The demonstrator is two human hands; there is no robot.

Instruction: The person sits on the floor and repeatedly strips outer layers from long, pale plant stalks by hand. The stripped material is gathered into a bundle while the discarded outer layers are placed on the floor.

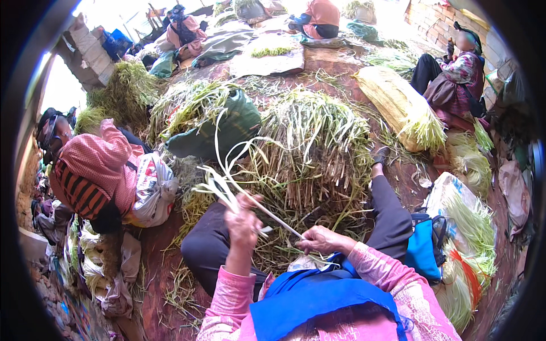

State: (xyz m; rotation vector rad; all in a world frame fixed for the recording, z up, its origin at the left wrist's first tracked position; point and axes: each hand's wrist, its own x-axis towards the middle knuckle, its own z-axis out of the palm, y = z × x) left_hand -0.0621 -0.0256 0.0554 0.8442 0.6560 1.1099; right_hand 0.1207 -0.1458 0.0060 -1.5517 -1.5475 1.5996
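My left hand is raised above my bent knee, closed around several pale plant strips whose ends fan out to the upper left. A single long stalk runs from beside that hand down to my right hand, which pinches its lower end over my lap. Curled leaves at the stalk's top arch above the left hand. Just beyond both hands lies a large heap of green and whitish leafy stalks, their cut brown ends towards me.
At left a person in a pink checked top sits close by. A green sack lies ahead, a yellow sack at upper right. A blue bag and pale fibre bundles are at my right. Other people sit farther off.
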